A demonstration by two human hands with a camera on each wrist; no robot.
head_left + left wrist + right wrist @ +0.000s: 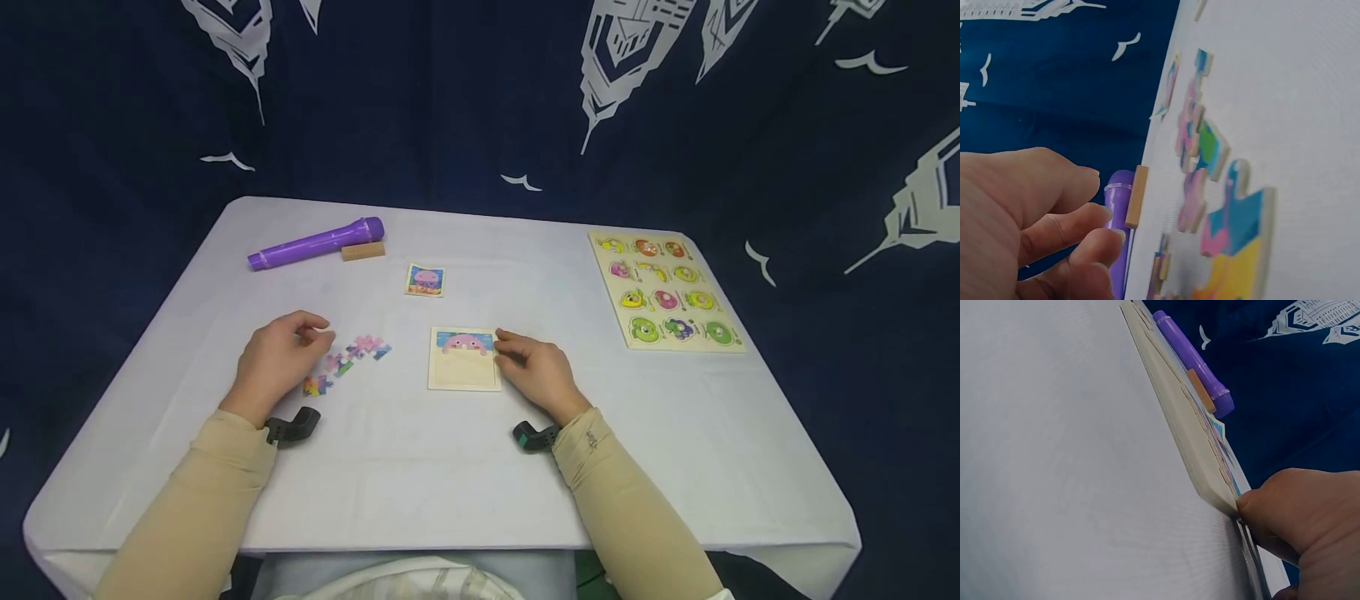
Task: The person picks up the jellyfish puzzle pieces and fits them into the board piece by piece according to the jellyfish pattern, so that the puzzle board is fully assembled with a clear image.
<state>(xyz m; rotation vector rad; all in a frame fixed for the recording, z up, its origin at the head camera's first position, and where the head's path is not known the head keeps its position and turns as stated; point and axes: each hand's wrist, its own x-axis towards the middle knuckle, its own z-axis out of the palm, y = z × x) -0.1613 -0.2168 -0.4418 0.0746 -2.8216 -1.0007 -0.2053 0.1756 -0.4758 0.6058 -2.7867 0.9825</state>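
Observation:
A square wooden puzzle board (465, 377) lies flat on the white table, its top rows showing part of a pink animal on blue. My right hand (538, 371) holds that board at its right edge; in the right wrist view the thumb (1272, 500) presses the corner. Loose jigsaw pieces (343, 365), pink, blue, green and yellow, lie scattered left of the board. Beside them my left hand (281, 354) hovers with fingers loosely bent. Seen from the left wrist, the fingertips (1107, 244) have nothing between them, and the pieces (1241, 219) lie apart from them.
A small picture card (425, 281) of the pink animal lies behind the board. At the back left, a purple microphone (315, 244) rests beside a wooden block (363, 251). A fruit-and-vegetable puzzle board (663, 292) lies at the right. Dark patterned cloth hangs behind the table (420, 475).

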